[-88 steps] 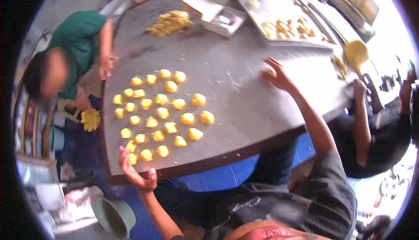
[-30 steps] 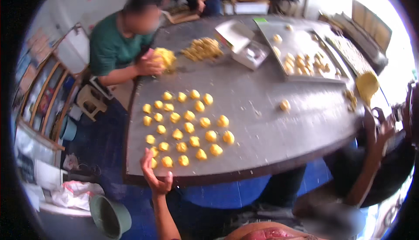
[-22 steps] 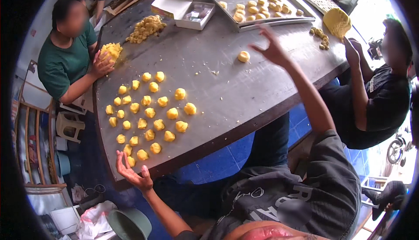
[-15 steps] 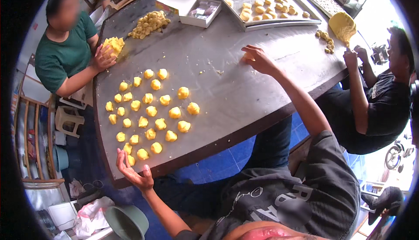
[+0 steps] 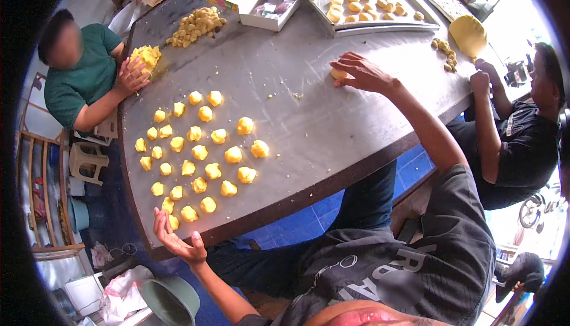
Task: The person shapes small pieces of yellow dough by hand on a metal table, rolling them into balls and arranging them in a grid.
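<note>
Dough ball (image 5: 339,74) on the table (image 5: 309,133), beneath the right hand (image 5: 365,72).
Right hand cupped over the ball, fingers curved; whether they grip it cannot be told. Left hand (image 5: 179,243) released, fingers extended, at the table's near left corner beside the yellow lumps (image 5: 199,152); contact unclear. Tray (image 5: 386,28) and white box (image 5: 267,22) lie beyond the ball.

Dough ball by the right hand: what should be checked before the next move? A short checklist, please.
Right hand at dough ball: ok, curved over it.
Firm hold: cannot tell, the hand hides part of the ball.
Yellow lumps clear of right hand: ok, off to its left.
Left hand clear of those lumps: cannot tell, very close.
Metal tray clear of right hand: ok, farther back.
</note>
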Motion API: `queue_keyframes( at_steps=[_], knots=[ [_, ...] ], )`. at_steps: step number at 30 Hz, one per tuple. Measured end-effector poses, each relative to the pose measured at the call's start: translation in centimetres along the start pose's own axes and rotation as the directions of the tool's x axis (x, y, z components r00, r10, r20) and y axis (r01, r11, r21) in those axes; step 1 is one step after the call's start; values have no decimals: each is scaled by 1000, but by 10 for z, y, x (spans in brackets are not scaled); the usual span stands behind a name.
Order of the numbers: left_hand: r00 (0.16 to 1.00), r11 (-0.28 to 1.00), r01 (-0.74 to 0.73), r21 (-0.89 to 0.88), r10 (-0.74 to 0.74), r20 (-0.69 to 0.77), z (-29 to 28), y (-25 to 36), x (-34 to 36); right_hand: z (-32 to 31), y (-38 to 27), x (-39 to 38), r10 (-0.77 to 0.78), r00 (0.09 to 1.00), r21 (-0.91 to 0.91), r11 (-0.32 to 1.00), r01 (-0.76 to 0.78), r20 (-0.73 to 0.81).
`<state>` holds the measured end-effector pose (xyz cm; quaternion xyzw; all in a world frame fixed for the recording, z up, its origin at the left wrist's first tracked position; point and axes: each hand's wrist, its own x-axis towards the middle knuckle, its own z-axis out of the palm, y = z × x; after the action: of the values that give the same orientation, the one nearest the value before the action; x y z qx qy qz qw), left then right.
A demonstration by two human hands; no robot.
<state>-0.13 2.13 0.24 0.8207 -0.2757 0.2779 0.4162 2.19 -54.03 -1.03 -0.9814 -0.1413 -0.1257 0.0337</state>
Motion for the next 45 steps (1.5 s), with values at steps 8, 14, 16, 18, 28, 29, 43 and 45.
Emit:
queue_keyframes(
  at_steps=[8,14,16,18,28,29,43,45],
  knots=[
    [999,1000,30,-8,-30,-29,-1,-2,-2,7,6,16,-107,991,-71,992,102,-74],
    [999,1000,19,-3,-19,-43,-3,1,1,5,-6,12,-50,994,-57,997,45,-98],
    [998,1000,18,-7,-19,-57,-3,0,1,10,-8,10,-34,997,-107,994,26,-75],
    [997,1000,14,-13,-15,-72,-3,-2,0,11,-8,9,99,994,-127,988,-92,49],
    [996,998,56,-38,-58,-66,-11,0,4,-144,75,-175,579,365,114,628,-770,-729],
    [998,998,43,-51,-45,-39,-9,-5,2,-172,87,-222,581,204,199,554,-809,-788],
    [799,718,-583,379,422,429,6,-10,27,-264,70,-417,587,-410,689,396,-607,-698],
    [874,825,-455,334,341,347,15,1,27,-263,54,-418,613,-430,735,421,-531,-663]
  ],
)
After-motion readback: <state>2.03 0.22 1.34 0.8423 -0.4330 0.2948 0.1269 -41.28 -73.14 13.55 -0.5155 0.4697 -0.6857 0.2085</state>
